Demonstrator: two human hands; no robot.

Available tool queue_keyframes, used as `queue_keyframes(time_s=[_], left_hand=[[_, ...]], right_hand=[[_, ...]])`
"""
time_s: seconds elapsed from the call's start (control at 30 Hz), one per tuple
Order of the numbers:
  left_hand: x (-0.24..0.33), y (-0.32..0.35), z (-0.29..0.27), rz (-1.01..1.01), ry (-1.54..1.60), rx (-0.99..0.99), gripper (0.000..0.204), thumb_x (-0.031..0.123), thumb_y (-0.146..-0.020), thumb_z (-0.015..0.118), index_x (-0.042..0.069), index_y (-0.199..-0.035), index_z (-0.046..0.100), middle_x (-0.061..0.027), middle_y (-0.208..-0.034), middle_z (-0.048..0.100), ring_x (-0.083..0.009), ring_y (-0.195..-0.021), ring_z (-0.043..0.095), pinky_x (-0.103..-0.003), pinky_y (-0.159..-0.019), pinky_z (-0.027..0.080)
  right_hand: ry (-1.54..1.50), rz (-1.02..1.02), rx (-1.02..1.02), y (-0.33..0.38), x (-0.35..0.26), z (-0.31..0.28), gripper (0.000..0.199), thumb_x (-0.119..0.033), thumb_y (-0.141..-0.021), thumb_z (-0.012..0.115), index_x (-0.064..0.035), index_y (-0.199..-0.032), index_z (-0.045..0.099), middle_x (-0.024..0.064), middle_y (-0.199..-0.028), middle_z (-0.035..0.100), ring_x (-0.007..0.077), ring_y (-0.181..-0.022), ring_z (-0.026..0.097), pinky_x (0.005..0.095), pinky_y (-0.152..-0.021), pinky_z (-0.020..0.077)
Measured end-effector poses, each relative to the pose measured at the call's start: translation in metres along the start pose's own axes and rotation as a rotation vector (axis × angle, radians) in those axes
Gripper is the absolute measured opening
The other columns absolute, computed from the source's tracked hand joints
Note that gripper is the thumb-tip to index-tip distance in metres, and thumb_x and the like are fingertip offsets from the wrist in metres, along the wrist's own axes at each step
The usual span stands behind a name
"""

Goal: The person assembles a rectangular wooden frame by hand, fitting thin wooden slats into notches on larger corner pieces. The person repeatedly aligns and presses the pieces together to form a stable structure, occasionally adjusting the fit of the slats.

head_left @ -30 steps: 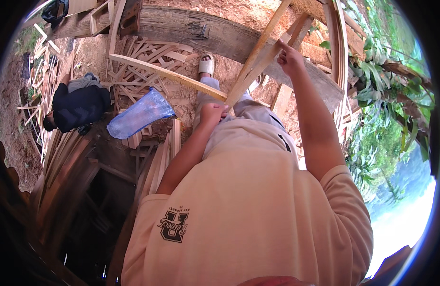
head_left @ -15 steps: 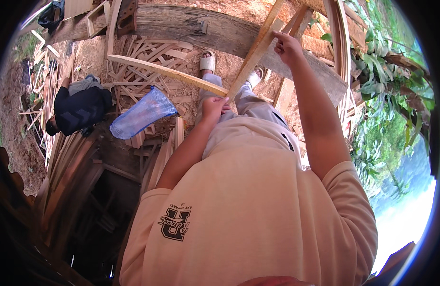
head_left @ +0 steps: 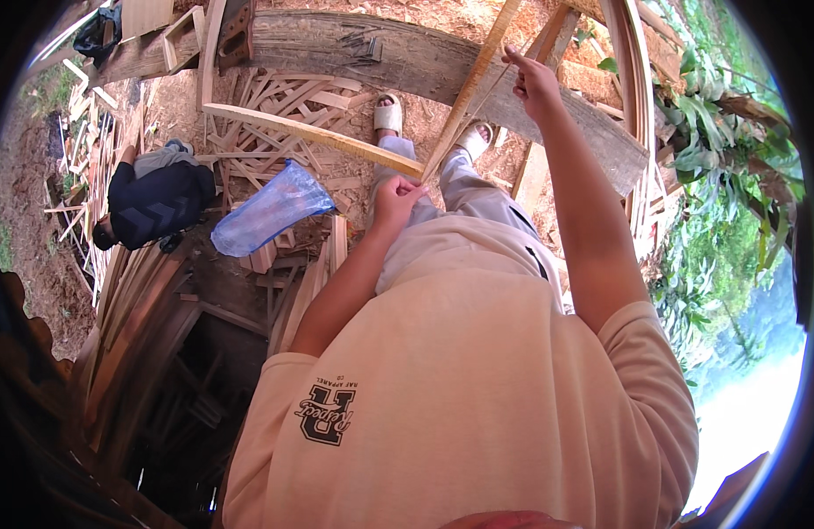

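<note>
A pale wooden frame (head_left: 314,132) stands in front of me, two of its bars meeting in a corner near my lap. Beside that corner my left hand (head_left: 395,204) is closed, its fingertips pinching the near end of a thin wooden strip (head_left: 444,156). The strip slants up and away to the right, close along the frame's right bar (head_left: 474,81), and shows almost edge-on. At its far end is my right hand (head_left: 537,88), closed with the index finger and thumb on the strip and the other fingers curled. The exact grip is small and partly hidden.
A weathered plank (head_left: 407,55) crosses ahead, with a handsaw (head_left: 237,33) at its left. Wood offcuts (head_left: 288,97) litter the floor round my sandals. A blue clear plastic bag (head_left: 273,208) lies left, near a crouching person (head_left: 160,194). Plants (head_left: 702,132) grow at right.
The strip between my hands has turned from its broad face to nearly edge-on. My right hand has tilted slightly, while my left hand stays by the frame's corner. The view has shifted a little.
</note>
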State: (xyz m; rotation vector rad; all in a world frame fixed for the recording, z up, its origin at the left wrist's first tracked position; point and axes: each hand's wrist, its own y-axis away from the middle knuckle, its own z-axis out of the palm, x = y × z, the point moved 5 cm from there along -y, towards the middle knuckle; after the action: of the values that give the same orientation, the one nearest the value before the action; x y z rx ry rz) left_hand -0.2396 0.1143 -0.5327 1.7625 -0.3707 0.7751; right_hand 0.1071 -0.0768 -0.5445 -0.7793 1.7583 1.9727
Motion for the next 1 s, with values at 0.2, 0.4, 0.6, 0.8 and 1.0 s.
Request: queue_keyframes(time_s=[0.2,0.4,0.6,0.8,1.0], left_hand=[[0.018,0.007,-0.009,0.247,-0.143,0.160,0.027,0.008,-0.084,0.088,0.004,-0.089,0.062,-0.0004,-0.082,0.065,-0.0089,-0.074,0.058,-0.027,-0.071,0.050],[0.017,0.008,-0.010,0.228,-0.152,0.148,0.027,0.007,-0.084,0.088,0.004,-0.089,0.062,0.0011,-0.081,0.063,-0.0078,-0.073,0.056,-0.026,-0.069,0.049],[0.021,0.008,-0.013,0.168,-0.118,0.149,0.029,0.006,-0.084,0.088,0.006,-0.092,0.059,0.0024,-0.081,0.060,-0.0065,-0.073,0.055,-0.024,-0.068,0.048],[0.036,0.009,-0.019,0.217,-0.095,0.278,0.034,0.006,-0.081,0.087,0.004,-0.101,0.059,-0.0018,-0.083,0.062,-0.0116,-0.073,0.058,-0.027,-0.067,0.050],[0.073,0.002,-0.039,0.413,-0.412,0.298,0.027,0.000,-0.084,0.081,0.004,-0.103,0.062,-0.0011,-0.091,0.063,-0.0113,-0.077,0.059,-0.027,-0.070,0.051]], right_hand=[[-0.230,-0.015,-0.038,0.005,0.006,-0.009,0.030,-0.025,-0.098,0.079,-0.0098,-0.080,0.060,-0.0064,-0.067,0.037,0.0086,-0.057,0.033,0.0288,-0.052,0.0310],[-0.295,0.028,-0.037,0.014,0.006,-0.009,0.029,-0.020,-0.098,0.078,-0.0120,-0.080,0.056,-0.0063,-0.067,0.036,0.0086,-0.057,0.033,0.0287,-0.052,0.0303],[-0.344,0.051,-0.034,0.014,0.011,-0.012,0.028,-0.020,-0.096,0.080,-0.0115,-0.083,0.057,-0.0062,-0.068,0.037,0.0086,-0.057,0.033,0.0282,-0.052,0.0298],[-0.490,0.117,-0.016,0.013,0.023,-0.019,0.030,-0.027,-0.096,0.081,-0.0092,-0.090,0.058,-0.0051,-0.068,0.038,0.0089,-0.056,0.034,0.0281,-0.052,0.0289],[-0.601,0.118,-0.081,0.044,0.011,-0.032,0.066,-0.067,-0.095,0.068,-0.0011,-0.103,0.065,0.0012,-0.071,0.047,0.0161,-0.063,0.045,0.0307,-0.058,0.0392]])
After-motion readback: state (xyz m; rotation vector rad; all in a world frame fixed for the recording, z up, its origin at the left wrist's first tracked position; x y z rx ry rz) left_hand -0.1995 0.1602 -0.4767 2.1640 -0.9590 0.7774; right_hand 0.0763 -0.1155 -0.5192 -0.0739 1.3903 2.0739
